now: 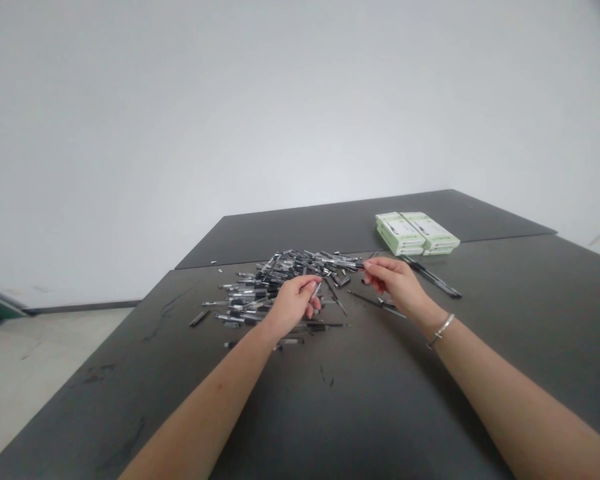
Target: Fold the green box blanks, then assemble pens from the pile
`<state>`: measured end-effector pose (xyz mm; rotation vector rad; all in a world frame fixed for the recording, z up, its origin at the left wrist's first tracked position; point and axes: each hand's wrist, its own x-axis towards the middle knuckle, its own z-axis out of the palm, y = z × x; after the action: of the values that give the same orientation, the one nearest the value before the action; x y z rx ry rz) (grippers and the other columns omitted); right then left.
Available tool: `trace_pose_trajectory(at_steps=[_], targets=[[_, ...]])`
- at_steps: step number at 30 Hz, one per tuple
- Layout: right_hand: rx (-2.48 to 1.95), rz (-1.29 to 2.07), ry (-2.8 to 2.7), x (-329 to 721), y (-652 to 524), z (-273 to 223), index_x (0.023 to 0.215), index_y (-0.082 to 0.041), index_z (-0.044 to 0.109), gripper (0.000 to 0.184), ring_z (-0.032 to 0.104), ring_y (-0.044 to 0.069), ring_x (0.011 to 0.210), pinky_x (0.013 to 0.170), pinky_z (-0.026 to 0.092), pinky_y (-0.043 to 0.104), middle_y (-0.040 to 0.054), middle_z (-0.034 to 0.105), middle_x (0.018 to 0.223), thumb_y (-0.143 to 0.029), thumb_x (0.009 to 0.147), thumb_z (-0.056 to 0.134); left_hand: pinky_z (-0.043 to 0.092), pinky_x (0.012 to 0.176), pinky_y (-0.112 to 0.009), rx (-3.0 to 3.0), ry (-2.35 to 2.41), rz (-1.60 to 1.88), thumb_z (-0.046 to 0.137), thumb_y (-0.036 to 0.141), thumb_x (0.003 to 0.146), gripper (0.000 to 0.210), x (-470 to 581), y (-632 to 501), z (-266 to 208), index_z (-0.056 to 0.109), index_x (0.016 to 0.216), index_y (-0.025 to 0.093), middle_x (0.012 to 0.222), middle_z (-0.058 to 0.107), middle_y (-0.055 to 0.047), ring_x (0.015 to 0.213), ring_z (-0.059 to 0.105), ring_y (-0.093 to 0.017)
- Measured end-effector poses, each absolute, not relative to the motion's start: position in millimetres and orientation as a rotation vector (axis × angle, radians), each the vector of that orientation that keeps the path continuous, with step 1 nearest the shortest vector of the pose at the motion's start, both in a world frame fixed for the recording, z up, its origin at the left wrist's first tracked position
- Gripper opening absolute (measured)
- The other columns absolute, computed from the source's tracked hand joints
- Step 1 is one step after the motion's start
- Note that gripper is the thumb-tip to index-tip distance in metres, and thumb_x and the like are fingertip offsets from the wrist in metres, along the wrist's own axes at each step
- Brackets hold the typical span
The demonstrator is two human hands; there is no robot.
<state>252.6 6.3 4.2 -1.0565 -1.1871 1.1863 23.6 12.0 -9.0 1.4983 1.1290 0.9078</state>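
Note:
A heap of pen parts and clear-barrelled pens (250, 291) with dark grips and caps spreads over the dark table. My left hand (295, 300) is closed over the near side of this heap. Between its thumb and fingers shows the end of a slim, pale, shiny pen part (318, 289); its exact kind I cannot make out. To the right, my right hand (397, 283) pinches the dark end of a clear pen (343, 263), which points left above the heap. Below the right hand lie a thin dark refill (365, 298) and another slim piece.
Two stacks of green and white boxes (417, 233) stand at the back right. Several black pens (435, 279) lie in front of them. The dark table (330, 413) has a seam across it and meets a white wall (300, 113) behind. A loose cap (199, 319) lies left.

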Motion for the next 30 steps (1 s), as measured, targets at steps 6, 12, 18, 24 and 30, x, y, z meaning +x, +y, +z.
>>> trace_pose_trajectory(at_steps=[6, 12, 18, 24, 30], targets=[[-1.046, 1.248, -1.229, 250.9, 7.0, -1.8, 0.072, -0.015, 0.064, 0.028, 0.043, 0.007, 0.044, 0.041, 0.03, 0.02, -0.0007, 0.06, 0.057, -0.042, 0.073, 0.071, 0.037, 0.043, -0.019, 1.098, 0.89, 1.039, 0.063, 0.03, 0.08, 0.032, 10.3, 3.4, -0.5, 0.061, 0.108, 0.013, 0.059, 0.047, 0.004, 0.053, 0.048, -0.009], [-1.065, 1.294, -1.263, 247.1, 4.6, -3.7, 0.071, -0.016, 0.065, 0.027, 0.044, 0.007, 0.044, 0.042, 0.031, 0.02, -0.0012, 0.06, 0.057, -0.042, 0.073, 0.071, 0.042, 0.046, -0.018, 0.983, 0.804, 1.043, 0.062, 0.024, 0.082, 0.013, 2.1, 0.9, 4.1, 0.06, 0.092, 0.016, 0.067, 0.049, 0.003, 0.054, 0.049, -0.007], [-1.067, 1.311, -1.295, 246.9, 4.6, -5.7, 0.075, -0.015, 0.066, 0.027, 0.044, 0.008, 0.045, 0.042, 0.031, 0.021, 0.0, 0.06, 0.058, -0.043, 0.075, 0.07, 0.055, 0.06, -0.025, 0.911, 0.833, 1.121, 0.063, 0.022, 0.082, 0.016, -0.6, -0.5, 7.6, 0.056, 0.095, 0.016, 0.076, 0.058, 0.0, 0.068, 0.065, -0.012], [-1.061, 1.307, -1.328, 247.6, 3.8, -5.6, 0.074, -0.015, 0.067, 0.028, 0.045, 0.009, 0.046, 0.042, 0.032, 0.021, 0.0004, 0.059, 0.057, -0.043, 0.074, 0.07, 0.054, 0.059, -0.022, 1.007, 0.897, 1.226, 0.072, 0.03, 0.075, 0.025, -0.8, -2.0, 10.6, 0.059, 0.089, 0.014, 0.08, 0.066, -0.003, 0.075, 0.068, -0.016], [-1.063, 1.303, -1.337, 248.7, 4.0, -6.2, 0.074, -0.016, 0.068, 0.028, 0.045, 0.009, 0.046, 0.042, 0.032, 0.021, 0.0004, 0.06, 0.057, -0.043, 0.074, 0.07, 0.047, 0.049, -0.017, 1.039, 0.882, 1.317, 0.074, 0.029, 0.072, 0.024, -2.1, -1.9, 10.9, 0.062, 0.087, 0.014, 0.081, 0.068, -0.004, 0.069, 0.064, -0.012]])
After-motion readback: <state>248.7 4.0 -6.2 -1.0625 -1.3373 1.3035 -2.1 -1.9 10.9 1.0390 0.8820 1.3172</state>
